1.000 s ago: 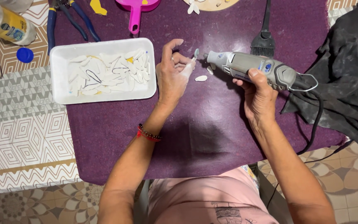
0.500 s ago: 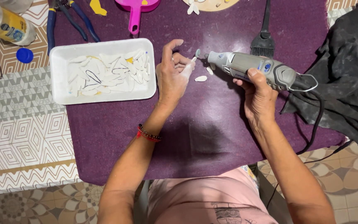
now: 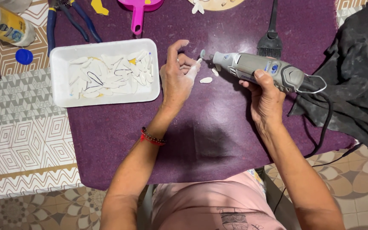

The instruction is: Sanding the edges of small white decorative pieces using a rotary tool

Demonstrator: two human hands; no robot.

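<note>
Purple cloth (image 3: 218, 140) is covering the work table, and patterned floor tiles are showing around it.

Near the middle of the frame, the left hand (image 3: 176, 79) is pinching a small white piece (image 3: 196, 64) between its fingertips. The right hand (image 3: 267, 96) is wrapping tight around a grey grinding tool (image 3: 260, 70), and the tool's tip is pointing left, just beside the pinched piece.

To do this well, I think the person is needing to keep the little piece pinched firmly and steady, with the fingers staying back from the spinning tip. Touching the tip lightly is probably better than pushing hard, because the piece looks thin and may snap or fly away. Keeping the black cord (image 3: 329, 123) clear of the hands is helping too.

Counting now. One white tray (image 3: 60, 68) is sitting at the upper left, holding many white pieces, too many and too piled up to count. Two loose white bits (image 3: 206, 80) are lying on the cloth under the tool's tip. One black brush (image 3: 271, 40) is lying at the top. One pink scoop handle (image 3: 138, 19) is showing at the top edge. One pair of blue pliers (image 3: 67, 19) is sitting at the upper left. One blue cap (image 3: 24, 56) and one yellow bottle (image 3: 7, 27) are sitting at the far left. One dark rag (image 3: 358, 85) is lying at the right.
</note>
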